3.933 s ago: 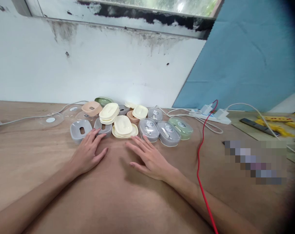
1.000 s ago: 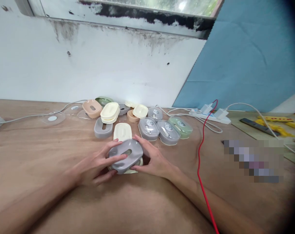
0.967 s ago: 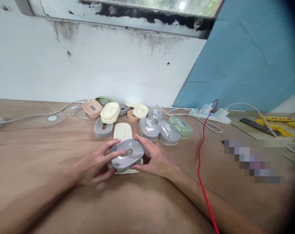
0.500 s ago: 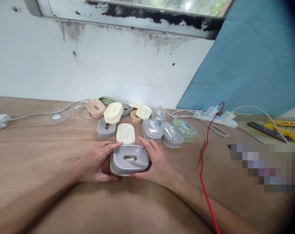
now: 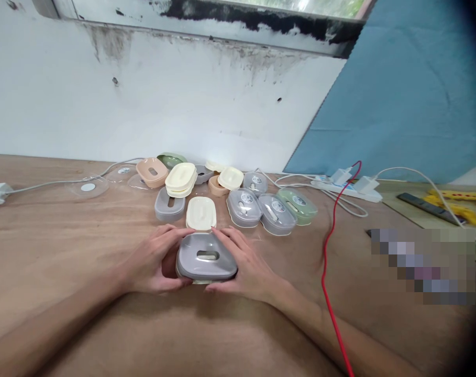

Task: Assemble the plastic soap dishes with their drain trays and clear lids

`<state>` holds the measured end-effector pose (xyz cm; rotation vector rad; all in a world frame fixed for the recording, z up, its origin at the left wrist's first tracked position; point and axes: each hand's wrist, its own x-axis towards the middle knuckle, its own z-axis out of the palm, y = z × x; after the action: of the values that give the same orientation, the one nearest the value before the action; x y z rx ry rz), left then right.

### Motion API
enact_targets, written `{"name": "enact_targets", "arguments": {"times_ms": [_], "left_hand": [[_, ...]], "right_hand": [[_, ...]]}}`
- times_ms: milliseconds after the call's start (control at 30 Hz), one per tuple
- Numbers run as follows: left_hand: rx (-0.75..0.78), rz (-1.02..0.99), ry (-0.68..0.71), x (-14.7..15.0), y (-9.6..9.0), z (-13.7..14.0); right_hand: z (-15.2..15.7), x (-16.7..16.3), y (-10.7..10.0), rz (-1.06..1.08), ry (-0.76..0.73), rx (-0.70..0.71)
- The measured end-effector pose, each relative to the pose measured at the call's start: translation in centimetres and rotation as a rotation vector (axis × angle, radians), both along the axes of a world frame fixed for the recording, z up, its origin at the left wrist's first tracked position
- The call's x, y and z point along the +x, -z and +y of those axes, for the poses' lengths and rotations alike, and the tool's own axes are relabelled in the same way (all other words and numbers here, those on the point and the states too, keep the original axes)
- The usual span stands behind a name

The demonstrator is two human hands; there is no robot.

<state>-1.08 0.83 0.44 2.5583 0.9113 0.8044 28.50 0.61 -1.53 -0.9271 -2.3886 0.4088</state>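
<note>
A grey oval soap box [image 5: 207,267] with a slot in its top and a cream base edge sits between my hands near the table's front. My left hand [image 5: 161,262] grips its left side, thumb at the near edge and fingers at the far edge. My right hand [image 5: 243,264] closes round the right side, fingertips at the far rim and thumb at the lower near edge. Just beyond it lies a cream oval piece [image 5: 201,213]. The underside of the box is hidden.
Grey boxes with clear lids [image 5: 243,208] and a green one [image 5: 297,206] stand right of centre. Behind are stacked cream pieces [image 5: 181,178], a peach tray [image 5: 152,172] and loose clear lids [image 5: 89,187]. A red cable [image 5: 324,272] runs down the right from a power strip [image 5: 363,195].
My right fingers have slid left along the far edge of the box. Both hands still hold it in about the same place, and the view has shifted slightly.
</note>
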Motion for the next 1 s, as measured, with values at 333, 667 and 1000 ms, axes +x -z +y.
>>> {"name": "enact_targets", "arguments": {"times_ms": [333, 667, 1000], "left_hand": [[0.006, 0.057, -0.008, -0.5, -0.1, 0.2], [-0.004, 0.058, 0.001, -0.7, 0.5, 0.6], [0.046, 0.019, -0.097, -3.0, 0.4, 2.6]], "right_hand": [[0.0, -0.1, 0.0, 0.042, -0.049, -0.101], [-0.2, 0.3, -0.6, -0.116, -0.109, -0.098], [0.5, 0.2, 0.1, 0.017, -0.095, -0.032]]}}
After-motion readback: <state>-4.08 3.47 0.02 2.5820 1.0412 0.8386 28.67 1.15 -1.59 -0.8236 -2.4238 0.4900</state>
